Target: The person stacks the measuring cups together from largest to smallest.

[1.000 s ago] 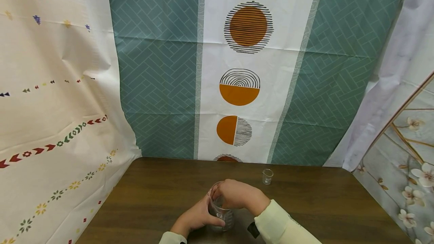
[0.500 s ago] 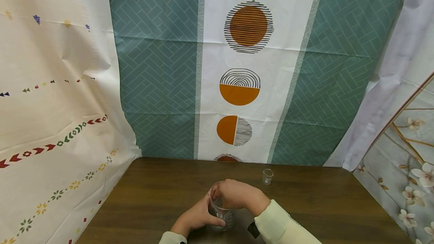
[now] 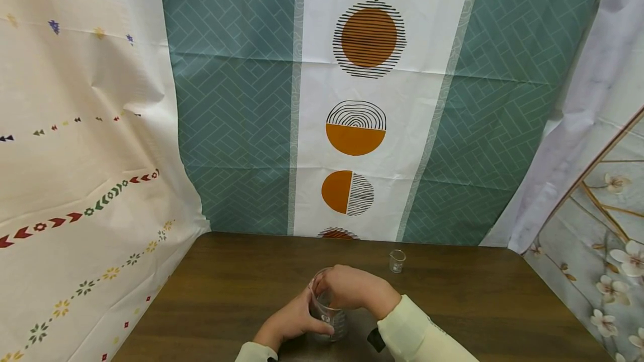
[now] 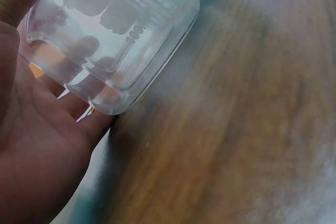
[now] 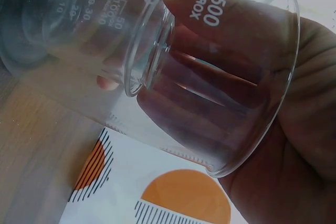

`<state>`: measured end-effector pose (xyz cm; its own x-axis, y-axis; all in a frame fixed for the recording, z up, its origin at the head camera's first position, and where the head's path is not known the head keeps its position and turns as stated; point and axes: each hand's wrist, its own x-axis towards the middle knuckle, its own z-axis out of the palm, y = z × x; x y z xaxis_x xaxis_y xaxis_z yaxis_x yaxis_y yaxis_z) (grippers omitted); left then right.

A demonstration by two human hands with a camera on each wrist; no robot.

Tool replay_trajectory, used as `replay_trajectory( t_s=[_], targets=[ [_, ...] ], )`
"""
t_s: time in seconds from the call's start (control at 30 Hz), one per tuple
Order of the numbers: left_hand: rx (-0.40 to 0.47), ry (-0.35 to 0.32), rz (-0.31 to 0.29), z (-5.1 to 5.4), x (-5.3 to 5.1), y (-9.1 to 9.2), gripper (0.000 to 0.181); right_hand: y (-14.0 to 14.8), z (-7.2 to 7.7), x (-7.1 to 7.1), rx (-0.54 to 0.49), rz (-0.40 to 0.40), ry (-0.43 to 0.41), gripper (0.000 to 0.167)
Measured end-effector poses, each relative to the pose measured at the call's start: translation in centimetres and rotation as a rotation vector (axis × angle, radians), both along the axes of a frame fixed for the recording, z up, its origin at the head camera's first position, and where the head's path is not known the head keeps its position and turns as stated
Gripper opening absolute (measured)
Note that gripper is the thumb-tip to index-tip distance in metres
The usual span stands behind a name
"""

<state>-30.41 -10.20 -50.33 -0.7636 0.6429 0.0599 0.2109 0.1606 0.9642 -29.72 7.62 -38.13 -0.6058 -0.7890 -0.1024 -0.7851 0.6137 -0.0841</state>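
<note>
A large clear glass beaker (image 3: 338, 324) with white graduations stands near the table's front. My left hand (image 3: 292, 320) holds it round the side, fingers behind and thumb in front; the left wrist view shows the palm beside the beaker's lower wall (image 4: 173, 35). My right hand (image 3: 354, 288) reaches over the rim into the mouth. In the right wrist view, its fingers (image 5: 184, 108) are inside the large beaker and pinch the rim of a smaller glass beaker (image 5: 131, 74) nested within. Printed scales overlap there, so I cannot tell how many beakers are nested.
A small glass beaker (image 3: 397, 262) stands apart at the back right of the dark wooden table (image 3: 241, 272). A patterned curtain (image 3: 236, 127) hangs behind the table, with a cream cloth (image 3: 100, 183) on the left and a floral one (image 3: 614, 239) on the right.
</note>
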Motion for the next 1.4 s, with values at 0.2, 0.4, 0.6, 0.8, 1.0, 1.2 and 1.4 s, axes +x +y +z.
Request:
replay_trajectory(
  t_s=[0.2, 0.4, 0.6, 0.8, 1.0, 1.2, 1.4],
  targets=[
    [0.017, 0.004, -0.015, -0.1, -0.11, 0.02, 0.103, 0.01, 0.03, 0.02, 0.001, -0.008, -0.006, 0.03],
    [0.024, -0.005, -0.016, -0.18, -0.06, 0.03, 0.104, 0.02, 0.0, 0.06, 0.001, -0.014, -0.007, 0.03],
    [0.016, 0.009, -0.007, -0.25, -0.11, 0.04, 0.104, 0.04, -0.04, 0.11, -0.006, -0.027, -0.015, 0.03],
    [0.008, 0.013, -0.007, -0.09, -0.04, 0.05, 0.104, 0.05, -0.06, 0.13, -0.007, -0.03, -0.024, 0.029],
    [-0.012, 0.016, 0.005, -0.01, -0.02, 0.07, 0.104, 0.05, -0.03, 0.1, -0.004, -0.028, -0.015, 0.029],
    [-0.033, 0.028, 0.011, 0.11, 0.06, 0.07, 0.104, 0.06, 0.01, 0.14, 0.01, 0.011, 0.035, 0.028],
    [-0.004, 0.015, -0.011, 0.02, 0.02, 0.04, 0.101, 0.08, -0.07, 0.05, 0.008, 0.017, 0.025, 0.028]
  ],
)
